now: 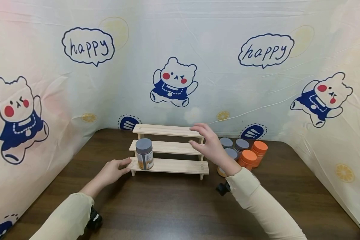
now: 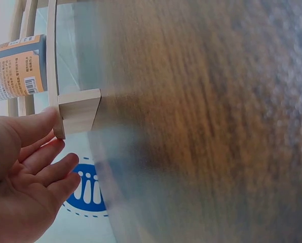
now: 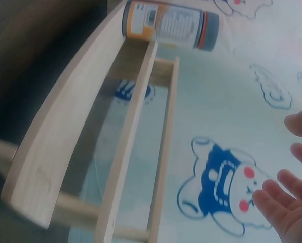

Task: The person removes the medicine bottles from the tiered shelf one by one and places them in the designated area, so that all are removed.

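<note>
A three-tier wooden display rack (image 1: 177, 166) stands on the table, with a grey-capped bottle (image 1: 144, 155) upright at the left end of its lowest tier. My left hand (image 1: 111, 171) pinches that tier's left end, thumb on top and a finger below, as the left wrist view (image 2: 27, 172) shows. Over the rack's right end hovers my right hand (image 1: 211, 146), its fingers spread and slightly bent, holding nothing. In the right wrist view those fingers (image 3: 288, 197) are apart from the rack (image 3: 60, 126), and the bottle (image 3: 166, 23) lies beyond.
Several more bottles stand right of the rack, some with grey caps (image 1: 242, 144) and two with orange caps (image 1: 248, 156). My right forearm partly covers them. A printed cloth (image 1: 216, 83) hangs behind and beside the dark wooden table (image 1: 156, 203).
</note>
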A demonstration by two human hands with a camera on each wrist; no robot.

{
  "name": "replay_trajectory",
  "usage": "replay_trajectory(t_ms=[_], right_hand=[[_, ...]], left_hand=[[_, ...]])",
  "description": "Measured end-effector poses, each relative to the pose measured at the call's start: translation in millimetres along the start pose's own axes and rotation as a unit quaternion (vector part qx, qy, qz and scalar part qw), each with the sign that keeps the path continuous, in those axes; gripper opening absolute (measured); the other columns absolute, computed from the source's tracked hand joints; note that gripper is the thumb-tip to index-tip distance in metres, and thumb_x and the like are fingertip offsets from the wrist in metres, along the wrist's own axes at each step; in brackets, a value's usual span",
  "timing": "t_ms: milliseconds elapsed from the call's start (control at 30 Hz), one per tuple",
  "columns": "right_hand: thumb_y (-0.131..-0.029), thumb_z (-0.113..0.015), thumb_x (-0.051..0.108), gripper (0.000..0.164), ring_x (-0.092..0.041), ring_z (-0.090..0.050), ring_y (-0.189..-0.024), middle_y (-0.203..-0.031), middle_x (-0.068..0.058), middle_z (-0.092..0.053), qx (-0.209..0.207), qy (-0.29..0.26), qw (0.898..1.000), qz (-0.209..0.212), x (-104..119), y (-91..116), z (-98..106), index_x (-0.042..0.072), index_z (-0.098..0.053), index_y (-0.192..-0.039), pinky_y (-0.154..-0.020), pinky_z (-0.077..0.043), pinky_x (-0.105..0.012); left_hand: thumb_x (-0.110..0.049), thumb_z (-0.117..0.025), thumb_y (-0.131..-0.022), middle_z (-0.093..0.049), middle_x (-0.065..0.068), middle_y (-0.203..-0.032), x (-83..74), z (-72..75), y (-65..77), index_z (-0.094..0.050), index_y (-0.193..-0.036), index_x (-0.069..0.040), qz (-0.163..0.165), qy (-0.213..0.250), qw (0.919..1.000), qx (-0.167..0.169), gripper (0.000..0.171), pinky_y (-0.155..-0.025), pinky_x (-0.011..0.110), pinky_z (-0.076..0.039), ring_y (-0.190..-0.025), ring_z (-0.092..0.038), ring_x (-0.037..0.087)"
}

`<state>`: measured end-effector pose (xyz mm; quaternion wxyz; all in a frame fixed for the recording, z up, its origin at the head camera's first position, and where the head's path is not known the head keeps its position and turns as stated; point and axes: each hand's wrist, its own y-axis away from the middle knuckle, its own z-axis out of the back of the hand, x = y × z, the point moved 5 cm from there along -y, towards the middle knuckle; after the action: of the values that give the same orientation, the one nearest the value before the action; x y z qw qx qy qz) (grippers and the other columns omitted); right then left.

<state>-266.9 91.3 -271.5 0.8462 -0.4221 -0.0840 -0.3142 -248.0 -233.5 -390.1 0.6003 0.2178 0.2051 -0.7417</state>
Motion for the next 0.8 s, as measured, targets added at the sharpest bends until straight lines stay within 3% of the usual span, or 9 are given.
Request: replay_trajectory(t_ms=[467, 800], right_hand=[[-0.081, -0.071, 0.011, 0.038, -0.018, -0.047, -0.113, -0.123, -0.015, -0.05, 0.045, -0.049, 0.995, 0.069, 34, -14, -59, 0.005, -0.058, -0.117, -0.093, -0.04, -0.031], [-0.082, -0.071, 0.017, 0.041, -0.013, -0.046, -0.113, -0.124, -0.008, -0.049, 0.073, -0.074, 0.993, 0.049, 40, -22, -96, 0.006, -0.058, -0.119, -0.093, -0.04, -0.027]], left_hand=[[-0.014, -0.061, -0.089, -0.045, 0.021, -0.133, -0.6, -0.6, 3.0, -0.052, -0.128, 0.003, 0.004, 0.002, 1.0, 0.002, 0.043, -0.093, 0.055, -0.035, -0.12, -0.041, 0.04], [-0.013, -0.062, -0.089, -0.046, 0.021, -0.132, -1.0, 0.3, 1.9, -0.053, -0.127, 0.003, -0.003, 0.001, 1.0, -0.003, 0.042, -0.094, 0.055, -0.034, -0.119, -0.042, 0.04]])
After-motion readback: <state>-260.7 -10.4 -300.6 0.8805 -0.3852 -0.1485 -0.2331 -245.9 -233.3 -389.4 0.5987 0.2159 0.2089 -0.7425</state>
